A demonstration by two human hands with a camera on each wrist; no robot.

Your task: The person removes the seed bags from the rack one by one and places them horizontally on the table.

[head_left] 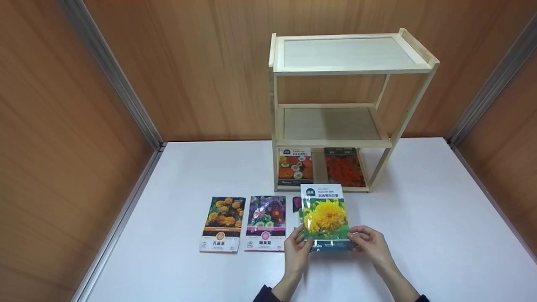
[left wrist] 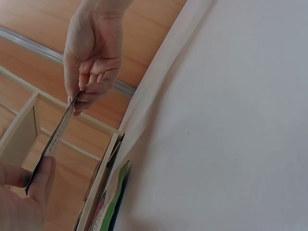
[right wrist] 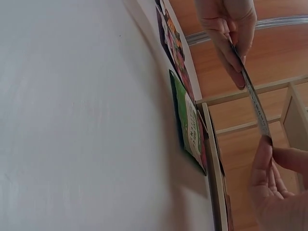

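Both hands hold up a seed packet (head_left: 325, 216) with a yellow flower on it, just above the white table (head_left: 419, 235). My left hand (head_left: 301, 241) pinches its lower left corner and my right hand (head_left: 357, 240) pinches its lower right corner. In the left wrist view the packet (left wrist: 57, 134) shows edge-on between my left hand (left wrist: 33, 185) and my right hand (left wrist: 84, 96). The right wrist view has the same thin packet (right wrist: 254, 98) running from my right hand (right wrist: 267, 147) to my left hand (right wrist: 233, 57).
A light wooden shelf unit (head_left: 348, 109) stands at the back of the table, with two packets (head_left: 295, 167) (head_left: 344, 167) on its bottom level. Two more packets (head_left: 222, 224) (head_left: 266, 222) lie flat to the left. A third (head_left: 297, 204) is mostly hidden behind the held one. Wood-panel walls surround the table.
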